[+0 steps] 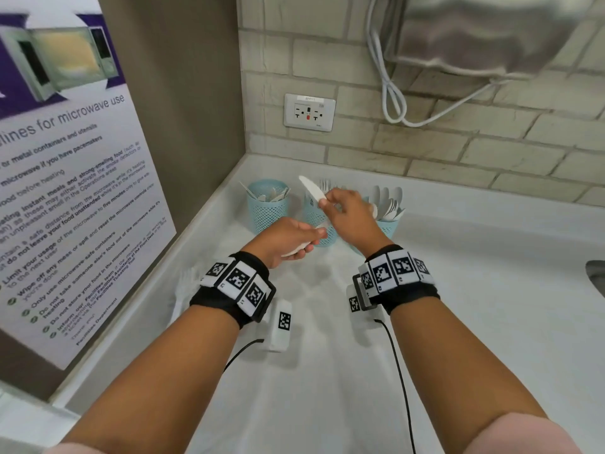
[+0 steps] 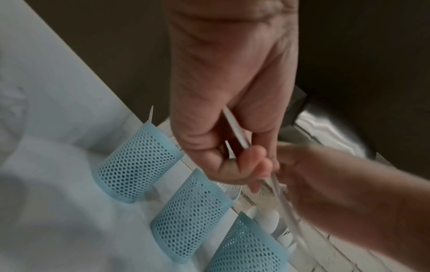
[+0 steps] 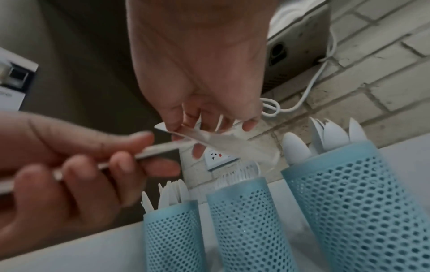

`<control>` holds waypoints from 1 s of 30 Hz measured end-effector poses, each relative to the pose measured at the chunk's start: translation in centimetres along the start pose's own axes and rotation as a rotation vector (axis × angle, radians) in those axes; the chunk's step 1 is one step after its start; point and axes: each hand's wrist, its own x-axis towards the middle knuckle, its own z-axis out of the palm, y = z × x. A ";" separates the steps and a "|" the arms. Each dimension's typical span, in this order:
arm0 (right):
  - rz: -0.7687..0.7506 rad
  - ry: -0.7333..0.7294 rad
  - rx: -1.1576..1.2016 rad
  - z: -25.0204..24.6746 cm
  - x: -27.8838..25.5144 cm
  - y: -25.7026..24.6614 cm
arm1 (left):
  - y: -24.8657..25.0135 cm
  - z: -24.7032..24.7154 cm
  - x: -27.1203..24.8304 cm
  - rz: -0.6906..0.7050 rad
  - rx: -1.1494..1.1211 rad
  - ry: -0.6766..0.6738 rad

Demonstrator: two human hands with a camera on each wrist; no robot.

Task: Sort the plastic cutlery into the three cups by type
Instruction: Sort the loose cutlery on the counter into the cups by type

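Three pale blue mesh cups stand in a row near the back of the white counter (image 1: 458, 290), close to the brick wall. The left cup (image 1: 267, 208) holds white plastic knives, the middle cup (image 1: 316, 217) holds forks whose tines show above the rim, and the right cup (image 1: 388, 224) is full of spoons with their bowls pointing up.

Both hands are raised over the counter just in front of the cups. The right hand (image 1: 352, 213) pinches a white plastic knife (image 1: 311, 188) between thumb and fingertips; its blade points up and to the left, above the gap between the left and middle cups. In the right wrist view the other fingers of this hand seem to hold further white pieces, but blur makes it hard to tell what they are.

The left hand (image 1: 288, 239) is curled round the handles of more white cutlery (image 1: 302, 247), a small bundle lying across the palm, with its ends reaching toward the right hand. The two hands are almost touching.

More white plastic pieces (image 1: 186, 286) lie on the counter by the left wrist, too washed out to name by type. A poster about microwave use (image 1: 65, 191) hangs on the left wall, and a wall socket (image 1: 309, 112) sits in the brick above the cups
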 end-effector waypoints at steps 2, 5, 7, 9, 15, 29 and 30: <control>0.053 -0.093 0.092 0.3 -0.3 0.6 | 0.2 -0.3 -0.1 0.027 -0.101 0.021; 0.132 -0.120 0.162 0.5 -0.9 1.6 | 0.4 -1.2 -0.2 0.073 -0.346 0.112; 0.172 -0.123 0.251 0.5 -1.4 2.0 | 0.4 -1.6 -0.1 0.116 -0.427 0.188; 0.194 -0.139 0.364 0.5 -2.1 1.9 | 0.3 -1.8 0.0 0.147 -0.437 0.251; 0.248 -0.168 0.604 1.2 -3.0 0.5 | -0.5 -0.7 0.4 0.178 -0.366 0.260; 0.144 -0.452 0.328 1.0 -2.7 -0.7 | -0.9 -1.1 0.5 0.168 -0.322 0.253; 0.135 -0.496 0.290 1.0 -2.7 -0.7 | -0.9 -1.3 0.5 0.171 -0.317 0.254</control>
